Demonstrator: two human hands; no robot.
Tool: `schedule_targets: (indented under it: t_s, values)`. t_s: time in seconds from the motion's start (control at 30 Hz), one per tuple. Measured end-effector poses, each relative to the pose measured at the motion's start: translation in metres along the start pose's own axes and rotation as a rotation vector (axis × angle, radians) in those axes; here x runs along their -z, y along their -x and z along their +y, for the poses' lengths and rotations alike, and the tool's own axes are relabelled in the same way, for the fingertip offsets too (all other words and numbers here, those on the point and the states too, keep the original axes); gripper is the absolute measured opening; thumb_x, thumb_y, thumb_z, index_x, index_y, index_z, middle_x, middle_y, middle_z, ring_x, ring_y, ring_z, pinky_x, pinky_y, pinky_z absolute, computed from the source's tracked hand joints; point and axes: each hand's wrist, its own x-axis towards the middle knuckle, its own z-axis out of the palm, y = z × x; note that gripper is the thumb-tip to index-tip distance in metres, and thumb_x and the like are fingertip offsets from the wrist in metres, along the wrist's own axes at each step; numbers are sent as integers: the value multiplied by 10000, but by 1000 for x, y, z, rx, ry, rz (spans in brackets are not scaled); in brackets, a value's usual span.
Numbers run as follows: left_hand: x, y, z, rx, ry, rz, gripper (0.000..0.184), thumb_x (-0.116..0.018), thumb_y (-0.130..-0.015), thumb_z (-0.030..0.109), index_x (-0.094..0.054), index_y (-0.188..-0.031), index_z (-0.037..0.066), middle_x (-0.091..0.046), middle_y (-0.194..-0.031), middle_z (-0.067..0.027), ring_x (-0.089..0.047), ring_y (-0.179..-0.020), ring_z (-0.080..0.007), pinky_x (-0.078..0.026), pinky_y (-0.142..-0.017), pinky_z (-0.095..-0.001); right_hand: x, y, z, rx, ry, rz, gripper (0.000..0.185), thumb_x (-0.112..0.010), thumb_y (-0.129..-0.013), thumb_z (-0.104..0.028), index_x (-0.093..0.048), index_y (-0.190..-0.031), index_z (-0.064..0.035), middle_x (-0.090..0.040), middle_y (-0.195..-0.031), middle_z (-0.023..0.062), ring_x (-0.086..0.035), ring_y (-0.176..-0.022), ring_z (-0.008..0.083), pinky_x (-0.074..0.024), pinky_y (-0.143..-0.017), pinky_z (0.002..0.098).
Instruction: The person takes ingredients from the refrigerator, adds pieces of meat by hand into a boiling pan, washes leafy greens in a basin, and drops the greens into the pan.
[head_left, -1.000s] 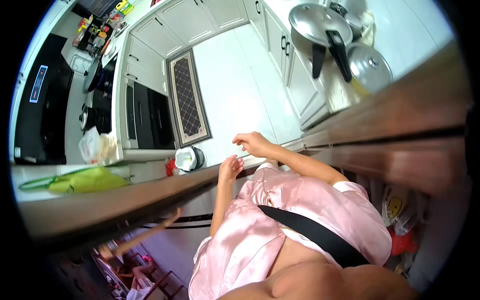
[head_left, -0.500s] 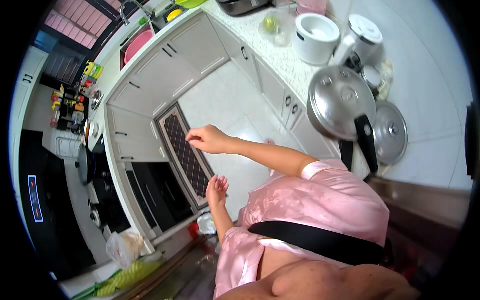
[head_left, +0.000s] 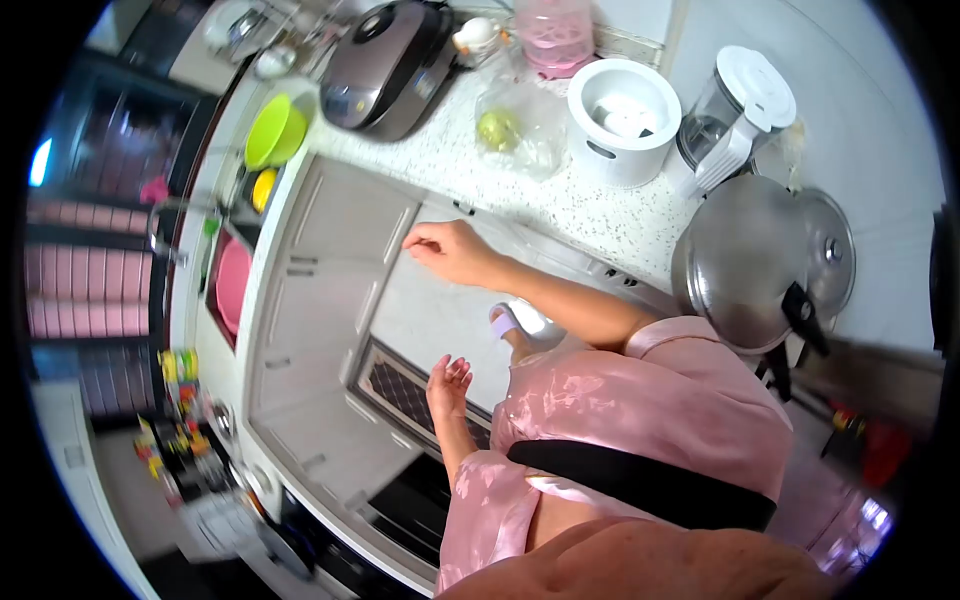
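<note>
Both of my hands hang in mid-air in front of my pink satin garment (head_left: 650, 400), above the floor. My right hand (head_left: 455, 250) is on the upper side, its fingers curled in, and no object shows in it. It is nearest to the counter edge, without touching it. My left hand (head_left: 450, 390) is lower, over the patterned floor mat (head_left: 395, 390). Its fingers are partly bent but apart, and it holds nothing. A lilac sandal (head_left: 503, 322) on one foot shows between the two forearms.
On the speckled counter (head_left: 440, 165) stand a rice cooker (head_left: 385, 75), a bagged green fruit (head_left: 497, 130), a white appliance (head_left: 622, 125), a blender jug (head_left: 735, 115) and a metal pot (head_left: 745, 260). A sink with a pink basin (head_left: 234, 285) lies left. A green bowl (head_left: 275, 130) sits near it.
My view has turned to the right, so the counter, rice cooker and sink show more fully while the stove side slides down. A sandalled foot has come into view. Both hands keep nearly the same pose.
</note>
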Motion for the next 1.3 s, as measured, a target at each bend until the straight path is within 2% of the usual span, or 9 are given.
schedule_targets:
  t_s: [0.17,0.3,0.4,0.53,0.63,0.87,1.1,1.27,1.3]
  values:
    - [-56,-105,91,34,-300,-328,333,-529,-891,275,-511,-1118,32,-619,-921,-109,-604,-835,-203,-483,-722,-320,60,-24,-10,21,179,435,128,-575,-814,-85,-623,-914,-21,-644,-752,116,-623,-656,180,-485,-620,278]
    - [-117,-141,146,13,-539,-600,340,-558,-884,313,-538,-1091,43,-628,-899,-74,-607,-810,-163,-483,-703,-288,116,3,-54,383,682,1105,183,-624,-754,16,-606,-936,1,-639,-869,123,-620,-784,202,-485,-718,303]
    - [-170,-140,166,37,-641,-781,319,-543,-897,291,-540,-1096,41,-630,-916,-75,-608,-821,-155,-480,-709,-273,154,43,-100,218,1080,1520,379,-633,-762,-31,-525,-1122,12,-567,-1095,119,-542,-956,204,-430,-838,335]
    - [-236,-132,156,103,-696,-990,293,-525,-911,261,-540,-1104,41,-629,-951,-80,-603,-851,-142,-473,-722,-260,197,81,-87,-63,1690,1596,463,-677,-756,-111,-488,-1158,18,-522,-1137,146,-511,-979,197,-416,-844,331]
    - [-280,-116,140,95,-787,-1188,344,-508,-917,266,-504,-1142,6,-620,-982,-96,-603,-887,-165,-472,-752,-280,237,94,-64,-329,1389,1574,515,-724,-738,-217,-502,-1131,31,-556,-1025,150,-535,-914,189,-429,-798,304]
    - [-372,-93,128,-124,-884,-1325,381,-527,-905,242,-460,-1181,-12,-599,-960,-85,-591,-833,-141,-486,-683,-267,268,100,-45,-258,1120,1674,482,-769,-697,-332,-519,-930,8,-607,-747,71,-556,-627,125,-444,-567,254]
    - [-447,-100,104,-570,-1075,-1003,749,-706,-719,441,-380,-1205,-26,-548,-764,-99,-577,-649,-178,-455,-561,-280,274,72,-28,-9,609,1896,366,-753,-729,-184,-482,-915,-23,-564,-636,46,-466,-473,75,-371,-433,214]
    - [-477,-129,91,-675,-1170,-1005,663,-709,-664,439,-476,-1098,-5,-599,-747,-128,-595,-642,-238,-470,-639,-317,279,63,-35,105,1009,2074,320,-739,-739,-113,-455,-872,-51,-541,-588,34,-436,-429,66,-322,-375,207]
    - [-481,-131,93,-683,-1199,-998,608,-705,-651,417,-508,-1052,5,-612,-735,-138,-603,-648,-251,-474,-663,-329,272,52,-46,310,679,2130,299,-728,-753,-133,-469,-872,-43,-550,-592,39,-457,-438,84,-349,-391,223]
